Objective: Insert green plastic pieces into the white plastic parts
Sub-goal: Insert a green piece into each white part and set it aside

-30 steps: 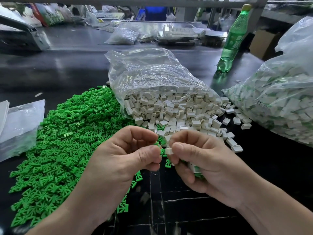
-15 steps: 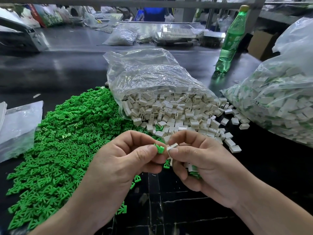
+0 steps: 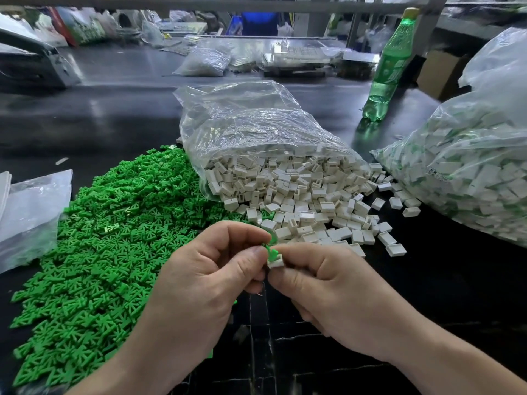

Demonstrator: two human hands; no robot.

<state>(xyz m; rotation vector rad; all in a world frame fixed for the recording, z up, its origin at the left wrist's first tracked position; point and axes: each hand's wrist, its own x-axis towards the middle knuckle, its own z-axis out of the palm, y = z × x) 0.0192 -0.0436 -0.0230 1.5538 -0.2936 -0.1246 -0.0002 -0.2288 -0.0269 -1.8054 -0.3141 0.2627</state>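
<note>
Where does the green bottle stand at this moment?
In the head view, the green plastic bottle stands upright at the far right of the black table, behind the open bag of white parts and left of a cardboard box.

Both your forearms come in bare from the bottom edge, angled toward each other. Your left hand (image 3: 205, 277) and right hand (image 3: 330, 289) meet at centre, backs toward you, thumb tips almost touching. Left: thumb and index pinch a green piece (image 3: 270, 250), other fingers curled under. Right: thumb and index pinch a white part (image 3: 275, 262), remaining fingers curled toward the palm. The green piece sits at the white part's open top.
</note>
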